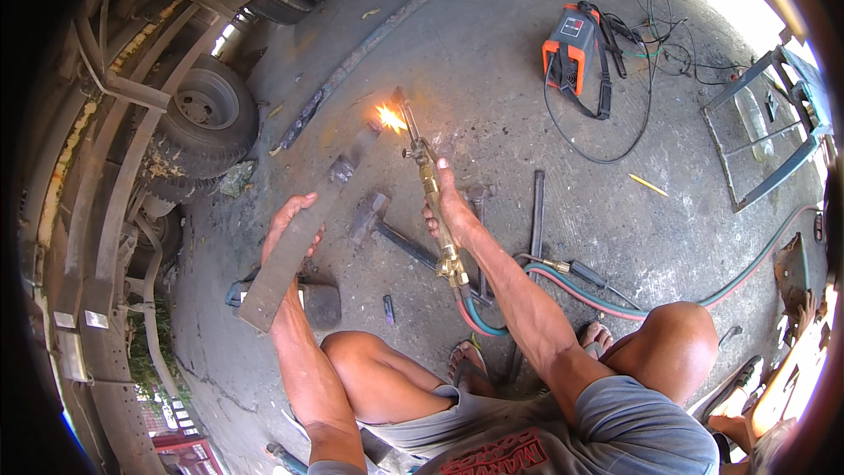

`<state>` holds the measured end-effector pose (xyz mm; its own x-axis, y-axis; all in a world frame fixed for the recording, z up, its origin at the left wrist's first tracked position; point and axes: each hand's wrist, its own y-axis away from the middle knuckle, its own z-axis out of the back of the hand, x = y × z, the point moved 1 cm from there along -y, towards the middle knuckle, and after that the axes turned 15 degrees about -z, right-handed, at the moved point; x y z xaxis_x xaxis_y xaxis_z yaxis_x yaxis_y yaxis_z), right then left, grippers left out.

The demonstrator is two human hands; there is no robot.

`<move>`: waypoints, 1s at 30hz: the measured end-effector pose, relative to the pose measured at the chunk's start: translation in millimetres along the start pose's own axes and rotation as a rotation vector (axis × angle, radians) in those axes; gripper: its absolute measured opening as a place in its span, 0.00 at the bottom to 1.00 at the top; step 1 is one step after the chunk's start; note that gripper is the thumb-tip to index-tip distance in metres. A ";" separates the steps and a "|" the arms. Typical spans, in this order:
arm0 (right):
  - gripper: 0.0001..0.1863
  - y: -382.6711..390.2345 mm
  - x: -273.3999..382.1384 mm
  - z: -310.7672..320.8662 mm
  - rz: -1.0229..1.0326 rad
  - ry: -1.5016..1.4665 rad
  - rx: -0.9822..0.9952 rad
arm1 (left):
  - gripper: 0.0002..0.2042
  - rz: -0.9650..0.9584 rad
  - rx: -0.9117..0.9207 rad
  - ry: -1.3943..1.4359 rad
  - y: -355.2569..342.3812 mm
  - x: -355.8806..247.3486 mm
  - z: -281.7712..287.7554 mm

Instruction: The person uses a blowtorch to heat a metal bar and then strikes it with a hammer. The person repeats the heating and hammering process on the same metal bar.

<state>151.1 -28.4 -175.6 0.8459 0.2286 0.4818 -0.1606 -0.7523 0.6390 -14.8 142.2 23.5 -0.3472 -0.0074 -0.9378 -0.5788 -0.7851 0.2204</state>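
My left hand (287, 225) grips a long flat metal bar (299, 251), slanting up and away from me. A dark lump (342, 168) sits on the bar near its far end. My right hand (450, 208) is wrapped round a brass gas torch (429, 178), whose head points away from me. A bright orange flame or spark burst (390, 119) glows between the torch head and the bar's far tip. Red and green hoses (482, 325) run from the torch's rear end. Below it on the ground lies a hammer (371, 216) with a dark handle.
An orange and grey welding machine (570, 48) with tangled cables stands at the far right. A dark metal bar (537, 211) and a yellow pencil-like stick (648, 185) lie on the concrete. Vehicle frame and tyres (207, 110) fill the left. Another person's arm (796, 334) shows at the right edge.
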 end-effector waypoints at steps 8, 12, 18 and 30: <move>0.47 1.2 2.7 -2.4 0.000 0.004 -0.002 | 0.17 -0.029 0.010 -0.014 0.4 -0.4 -0.5; 0.47 -2.4 4.7 -0.6 -0.011 -0.010 0.000 | 0.17 -0.019 0.003 -0.026 -3.5 2.5 1.8; 0.47 -1.1 4.5 -0.4 -0.005 -0.010 -0.001 | 0.18 -0.026 -0.008 -0.030 -1.5 1.6 -0.1; 0.47 0.4 4.4 -1.7 -0.029 -0.027 -0.011 | 0.18 -0.007 0.004 -0.031 -3.5 1.7 0.9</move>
<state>153.9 -26.6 -172.2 0.8634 0.2334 0.4472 -0.1415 -0.7389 0.6587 -14.1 145.5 21.4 -0.3660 0.0177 -0.9304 -0.5841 -0.7827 0.2149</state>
